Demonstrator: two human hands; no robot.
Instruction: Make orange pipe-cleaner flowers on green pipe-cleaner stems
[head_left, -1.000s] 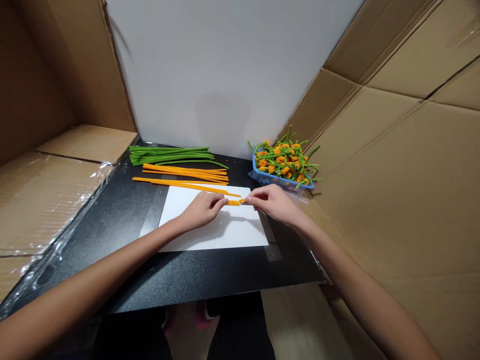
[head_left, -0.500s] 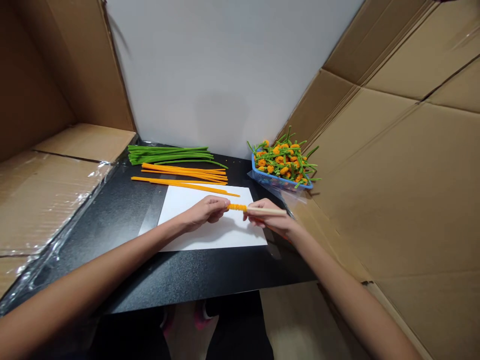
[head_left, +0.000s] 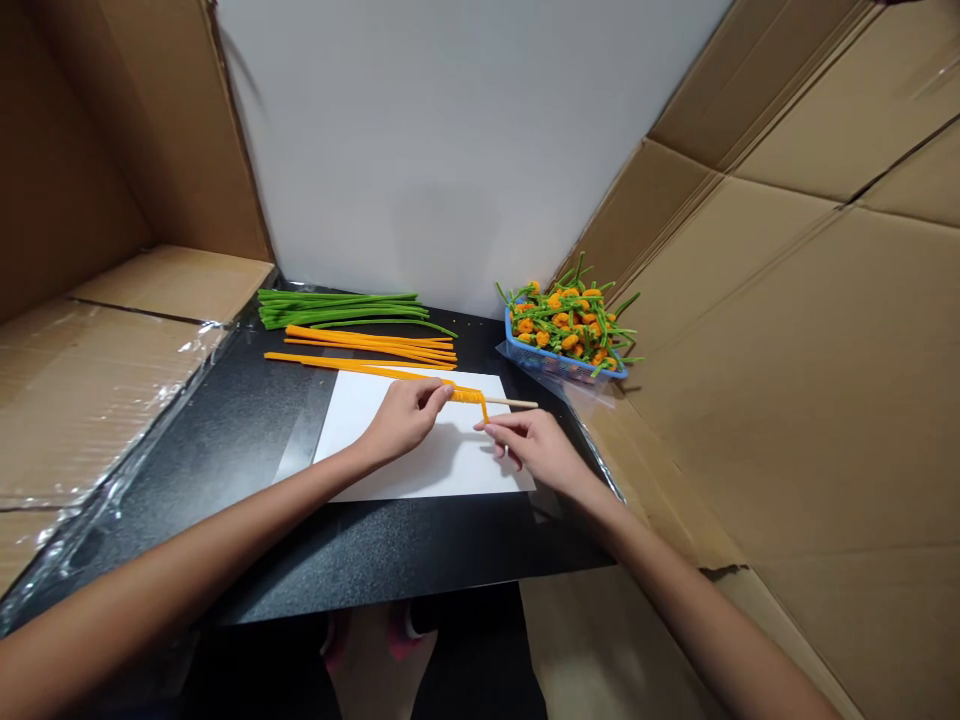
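Observation:
Above the white sheet of paper [head_left: 420, 470], my left hand [head_left: 405, 415] is closed on a thin wooden stick [head_left: 514, 403] and the orange pipe cleaner [head_left: 468, 396] coiled around it. The stick's bare end points right. My right hand [head_left: 529, 440] pinches the pipe cleaner's short free end, which hangs down from the right of the coil. Just behind my left hand lie loose orange pipe cleaners [head_left: 360, 341], and green pipe cleaners [head_left: 337, 308] are bundled farther back.
A blue basket [head_left: 562, 360] at the back right holds several orange-and-green pipe-cleaner pieces [head_left: 570, 320]. Cardboard panels [head_left: 787, 350] stand at both sides, and a pale wall [head_left: 465, 130] closes off the back of the black table [head_left: 360, 560].
My right hand has let go of the stick, moved slightly down and now holds the pipe cleaner's end. My left hand has shifted slightly up and left with the coil and stick.

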